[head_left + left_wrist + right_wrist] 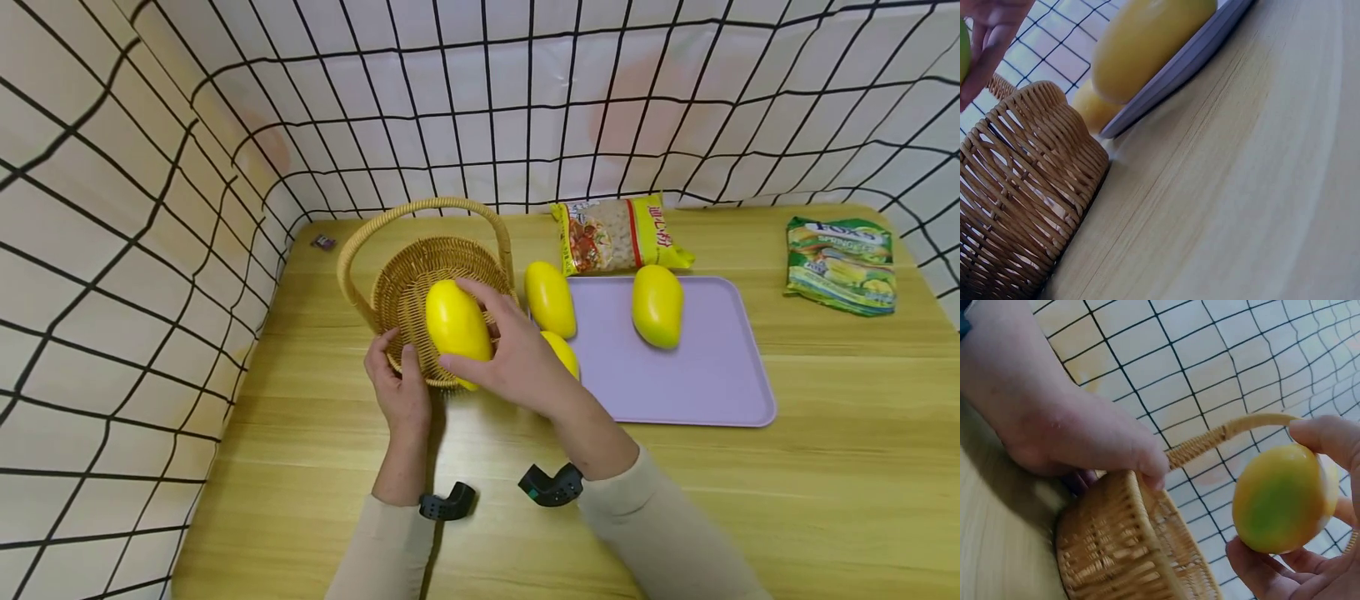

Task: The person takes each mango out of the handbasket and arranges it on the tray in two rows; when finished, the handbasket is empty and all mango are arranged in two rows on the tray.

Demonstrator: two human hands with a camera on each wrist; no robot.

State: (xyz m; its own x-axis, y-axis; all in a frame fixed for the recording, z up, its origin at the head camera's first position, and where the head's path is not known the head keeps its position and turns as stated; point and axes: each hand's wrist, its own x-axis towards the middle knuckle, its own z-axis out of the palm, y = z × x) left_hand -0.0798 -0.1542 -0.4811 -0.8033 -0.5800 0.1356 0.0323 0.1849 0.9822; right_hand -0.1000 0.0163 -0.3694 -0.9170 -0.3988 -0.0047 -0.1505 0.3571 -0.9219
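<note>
A yellow mango [453, 321] is gripped by my right hand [517, 354] above the wicker basket [401, 287]. In the right wrist view, that mango [1279, 500] shows a green patch and sits between thumb and fingers. My left hand [401, 392] holds the basket's near rim, its thumb over the edge in the right wrist view. To the right, a lilac tray [675, 392] carries a mango [657, 307] near its far edge. Two other mangoes lie at the tray's left edge, one farther back [550, 298] and one [561, 352] partly hidden by my right hand.
Behind the tray lies a yellow food packet [611, 236]. A green packet [840, 265] lies at the far right, and a small purple wrapper [323, 242] at the back left. Black netting [491, 117] over white sheeting borders the wooden table [840, 483]. The basket's tall handle [431, 204] arches upward.
</note>
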